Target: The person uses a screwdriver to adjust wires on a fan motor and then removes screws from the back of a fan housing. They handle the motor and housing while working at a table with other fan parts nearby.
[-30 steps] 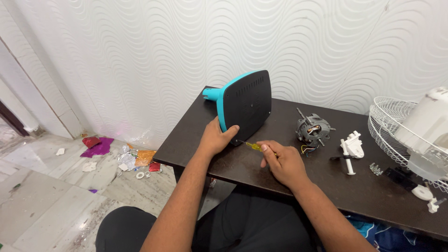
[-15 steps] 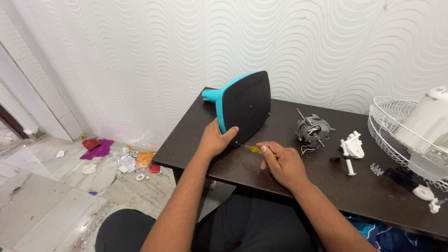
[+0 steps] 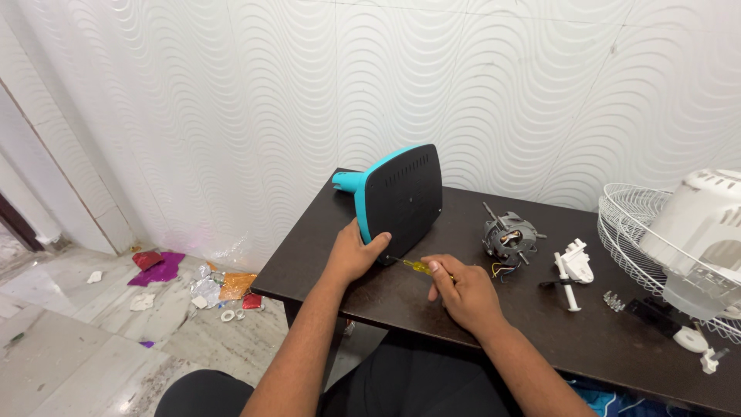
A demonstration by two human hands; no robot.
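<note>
— While I'm steadying the fan base (image 3: 401,197) on its edge near the table's (image 3: 401,297) left end, can you tell me how it looks from there?

— It's standing tilted, black underside toward you, teal rim and stub pointing at the wall. Your left hand (image 3: 356,253) is clasping its lower corner, thumb on the black face.

— Right. I'm judging it as hard plastic, stiff and light for its bulk, but smooth, so it could be slipping sideways on that dark top. I'm keeping the hold low on the rim, where the edge gives my fingers something to hook.

— And the right hand (image 3: 461,292)?

— Its grip is closed around the screwdriver (image 3: 415,267), yellow handle in the fingers, tip pointing at the bottom edge of the base. I can't tell whether the tip is seated in a screw.

— What's crowding you?

— The motor (image 3: 509,235) is sitting just beside my right hand, wires trailing toward me. Further right, a white switch part (image 3: 575,262) and a small spring-like piece (image 3: 614,301) are lying loose, then the wire guard (image 3: 629,224) with the white housing (image 3: 706,232) resting in it. Nothing is blocking the base itself, though my elbow could be nudging the motor.

— Floor?

— Scraps of foil and paper (image 3: 201,282) are lying down left, well apart.
</note>
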